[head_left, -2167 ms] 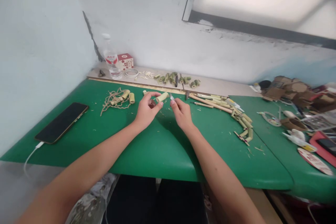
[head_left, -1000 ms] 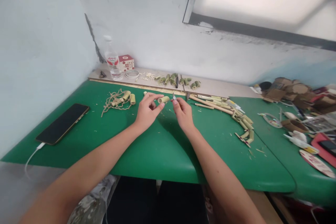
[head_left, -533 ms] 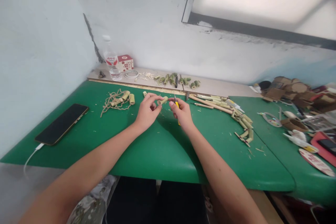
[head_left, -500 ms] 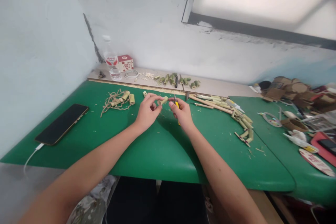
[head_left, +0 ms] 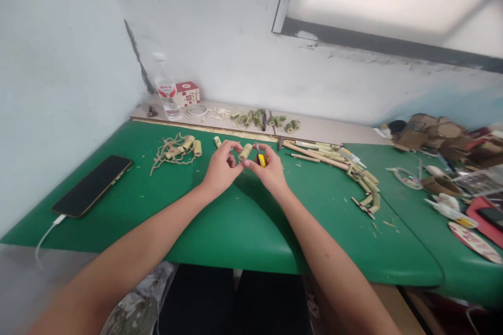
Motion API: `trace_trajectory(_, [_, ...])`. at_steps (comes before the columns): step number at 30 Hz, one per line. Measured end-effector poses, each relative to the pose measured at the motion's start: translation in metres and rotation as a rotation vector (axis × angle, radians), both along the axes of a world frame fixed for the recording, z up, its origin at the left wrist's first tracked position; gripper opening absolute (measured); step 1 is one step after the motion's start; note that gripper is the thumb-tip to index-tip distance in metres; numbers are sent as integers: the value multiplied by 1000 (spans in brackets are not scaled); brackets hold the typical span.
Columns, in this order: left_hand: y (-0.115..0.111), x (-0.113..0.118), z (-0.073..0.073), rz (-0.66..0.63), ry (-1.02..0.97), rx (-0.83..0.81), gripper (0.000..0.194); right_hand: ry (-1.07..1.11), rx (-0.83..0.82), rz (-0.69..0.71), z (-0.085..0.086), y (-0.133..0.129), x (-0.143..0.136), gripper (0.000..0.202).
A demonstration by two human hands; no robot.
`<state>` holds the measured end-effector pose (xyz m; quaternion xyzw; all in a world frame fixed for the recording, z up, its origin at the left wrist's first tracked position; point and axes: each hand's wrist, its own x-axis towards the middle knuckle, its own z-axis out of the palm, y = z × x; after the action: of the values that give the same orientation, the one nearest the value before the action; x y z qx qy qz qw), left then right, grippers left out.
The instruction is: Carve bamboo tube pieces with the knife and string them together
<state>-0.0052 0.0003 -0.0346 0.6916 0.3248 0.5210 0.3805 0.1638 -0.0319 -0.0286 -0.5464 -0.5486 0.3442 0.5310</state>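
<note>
A table covered in green (head_left: 236, 241) is occupied on the left by a smartphone (head_left: 92, 186) and a tangle of twine (head_left: 165, 145) in which bamboo pieces (head_left: 187, 143) are caught, with a short bamboo tube (head_left: 197, 148) stood just beside it. To the right are laid a wooden-handled hammer (head_left: 314, 155) and a curved row of bamboo segments (head_left: 371, 184). Along the wall, a pale board (head_left: 334, 133) is lined with a water bottle (head_left: 167, 91), a red-and-white box (head_left: 188, 95) and cut green bamboo sections (head_left: 257, 116).

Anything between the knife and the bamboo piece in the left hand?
Nothing visible: just a narrow gap between knife and bamboo piece. The right hand's thumb runs below that gap, its tip by the piece's near end; contact there is unclear.
</note>
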Motion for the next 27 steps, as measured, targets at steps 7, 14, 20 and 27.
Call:
trace_trajectory(7, [-2,0,1,20,30,29,39,-35,15,-22,-1,-2,-1,54])
trace_trajectory(14, [-1,2,-2,-27,-62,-23,37,-21,19,-82,-1,-2,0,54])
trace_trajectory(20, [4,1,1,-62,-229,-177,28,70,40,-189,1,0,7,54])
trace_trajectory(27, [17,-1,-4,38,-266,-206,31,198,-8,-233,0,3,11,62])
